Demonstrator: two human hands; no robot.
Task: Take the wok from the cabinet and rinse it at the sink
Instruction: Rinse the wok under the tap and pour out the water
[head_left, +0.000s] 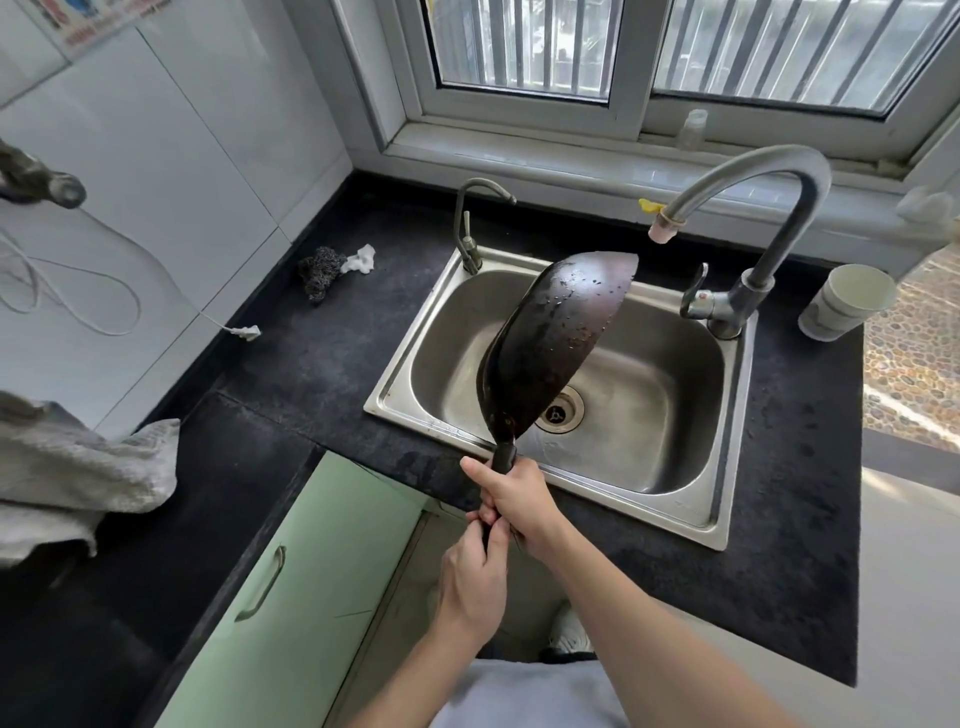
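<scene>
Two hands clamp the wok's black handle (503, 457), one above the other: the right hand (514, 501) sits farther up, fingers wrapped tight round the grip with the thumb pointing left, and the left hand (475, 582) holds the near end just below it, fingers curled closed on the same handle. The wok (556, 343) hangs in the air over the steel sink (654, 405), tipped up on edge so its dark rounded underside faces the camera, beaded with water drops; its lower part covers part of the drain (558, 410). A tall curved faucet (779, 171) rises at the sink's far right corner, its spout ending just beyond the wok's far rim, and a smaller tap (470, 218) stands at the far left corner. On the black countertop (322, 364) lie a steel scourer (319, 270) to the left, a paper cup (847, 301) to the right, and a grey cloth (78, 478) at the near left.
</scene>
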